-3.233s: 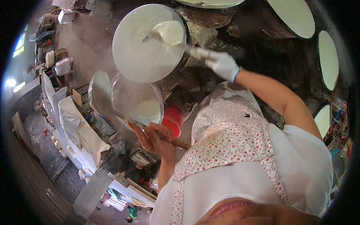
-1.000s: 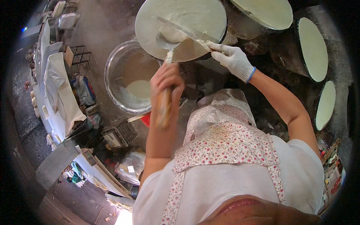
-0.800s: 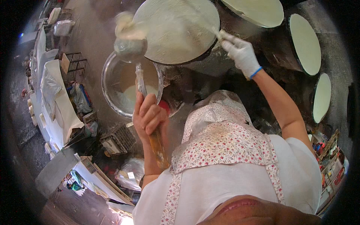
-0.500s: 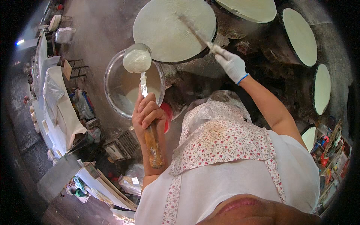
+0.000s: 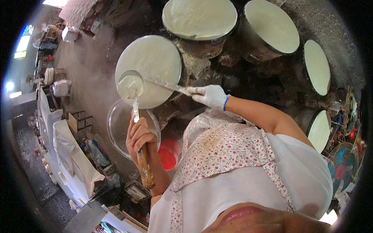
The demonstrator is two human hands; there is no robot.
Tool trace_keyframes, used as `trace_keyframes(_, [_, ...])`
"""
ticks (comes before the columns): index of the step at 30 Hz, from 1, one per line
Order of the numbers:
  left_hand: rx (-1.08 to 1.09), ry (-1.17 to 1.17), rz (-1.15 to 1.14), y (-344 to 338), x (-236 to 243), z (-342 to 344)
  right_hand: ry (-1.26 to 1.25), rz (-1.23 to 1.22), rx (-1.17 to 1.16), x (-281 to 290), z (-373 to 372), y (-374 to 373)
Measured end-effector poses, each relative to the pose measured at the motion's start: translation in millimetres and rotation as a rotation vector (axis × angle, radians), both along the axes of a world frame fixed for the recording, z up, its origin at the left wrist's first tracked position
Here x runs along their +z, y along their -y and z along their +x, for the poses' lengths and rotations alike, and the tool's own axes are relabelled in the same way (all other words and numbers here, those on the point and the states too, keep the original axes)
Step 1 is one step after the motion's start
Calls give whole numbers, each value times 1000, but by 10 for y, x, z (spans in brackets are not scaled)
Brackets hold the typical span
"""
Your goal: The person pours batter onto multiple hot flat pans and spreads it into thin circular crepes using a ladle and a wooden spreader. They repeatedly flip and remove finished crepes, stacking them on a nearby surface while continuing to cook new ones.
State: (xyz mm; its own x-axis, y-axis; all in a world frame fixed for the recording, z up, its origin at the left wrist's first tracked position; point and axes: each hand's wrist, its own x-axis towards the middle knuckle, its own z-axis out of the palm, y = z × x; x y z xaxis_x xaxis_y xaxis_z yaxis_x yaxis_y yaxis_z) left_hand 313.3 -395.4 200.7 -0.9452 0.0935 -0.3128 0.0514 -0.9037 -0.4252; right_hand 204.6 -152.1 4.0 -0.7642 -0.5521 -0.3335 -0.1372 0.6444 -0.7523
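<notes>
The left hand wraps round a ladle heaped with pale paste above 1 round pale-topped drum; the gloved right hand pinches a long blade near the ladle's bowl. Behind the left hand sits a clear basin, contents mostly hidden, beside a red bucket; 4 more pale-topped drums curve rightward.

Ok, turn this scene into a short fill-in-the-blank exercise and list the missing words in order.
1. The left hand, which holds a ladle, is ____ rather than gloved.
2. The right hand, holding a long thin tool, wears a glove coloured mainly ____.
3. The bucket is coloured ____.
4. The apron is printed with small ____.

Missing words: bare; white; red; flowers.
</notes>
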Motion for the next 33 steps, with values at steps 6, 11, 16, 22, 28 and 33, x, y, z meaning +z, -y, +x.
trace_keyframes(6, [37,32,-34,-514,-77,-604,156,-576,-320,82,-1004,-994])
trace_keyframes(11, [72,54,-12,-1015,-34,-1111,437,-628,-598,139,-1991,-1570])
trace_keyframes(16, [64,56,-39,-1331,44,-1493,667,-549,-624,79,-2482,-1715])
trace_keyframes(22, [23,139,-55,-1409,138,-1754,814,-410,-631,-75,-2718,-1717])
trace_keyframes(28, [-19,122,-50,-1296,72,-1860,842,-302,-687,184,-2592,-1785])
trace_keyframes(33, [-57,95,-20,-1190,27,-1890,605,-210,-745,419,-2330,-2014])
